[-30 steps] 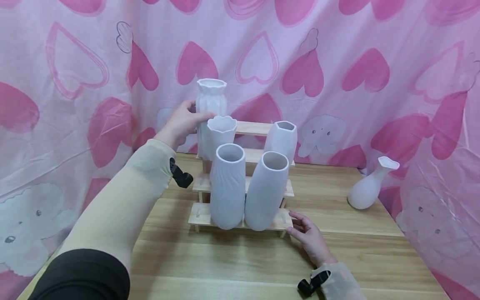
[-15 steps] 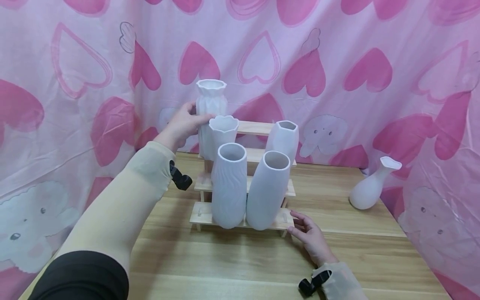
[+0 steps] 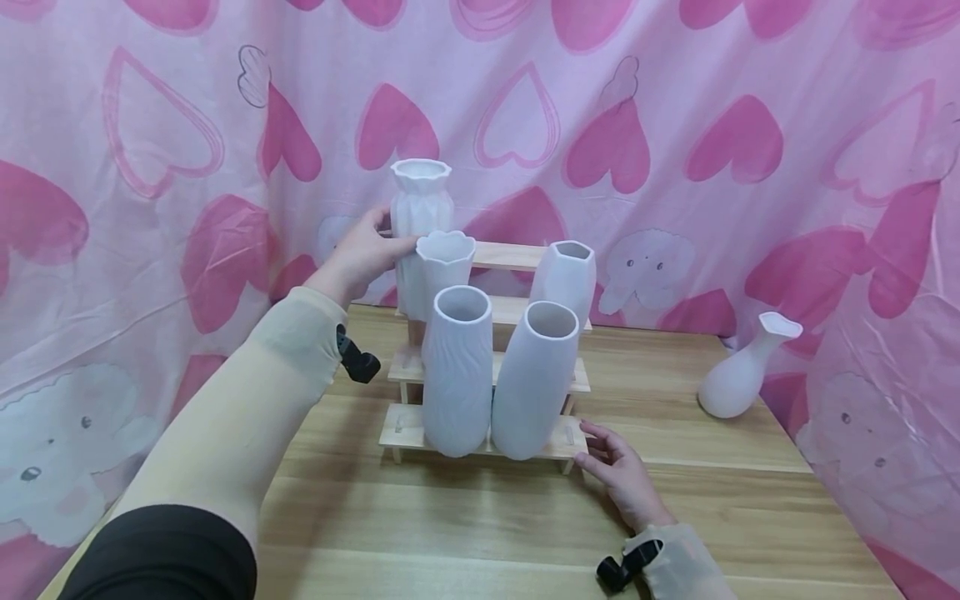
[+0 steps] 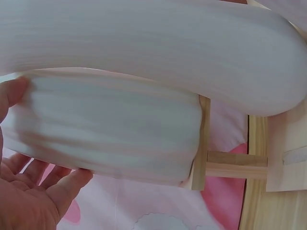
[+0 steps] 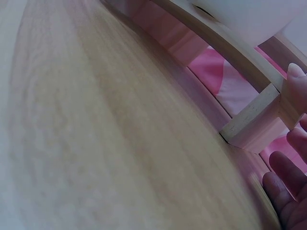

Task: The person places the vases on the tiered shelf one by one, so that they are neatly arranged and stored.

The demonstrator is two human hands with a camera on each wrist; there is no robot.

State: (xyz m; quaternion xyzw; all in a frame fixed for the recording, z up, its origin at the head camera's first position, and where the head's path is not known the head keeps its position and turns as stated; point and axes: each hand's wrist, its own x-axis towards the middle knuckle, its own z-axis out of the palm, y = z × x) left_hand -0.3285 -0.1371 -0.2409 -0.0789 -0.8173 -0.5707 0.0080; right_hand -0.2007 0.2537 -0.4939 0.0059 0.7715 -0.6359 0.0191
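My left hand holds a tall white fluted vase on an upper left tier of the stepped wooden stand. In the left wrist view, the thumb lies on one side of this vase and the fingers on the other. Before it stands a scalloped-rim vase, partly hidden by a ribbed vase on the lowest tier. A smooth vase leans slightly at its right. At the stand's lower right end, my right hand grips the plank's end between thumb and fingers.
A vase with an angular rim stands at the right behind the smooth one. A slim-necked white vase tilts near the table's right edge. Behind the wooden table hangs a pink curtain with hearts.
The left thumb has slid slightly left along the fluted vase. The right hand stays at the stand's end, and the vases keep their places.
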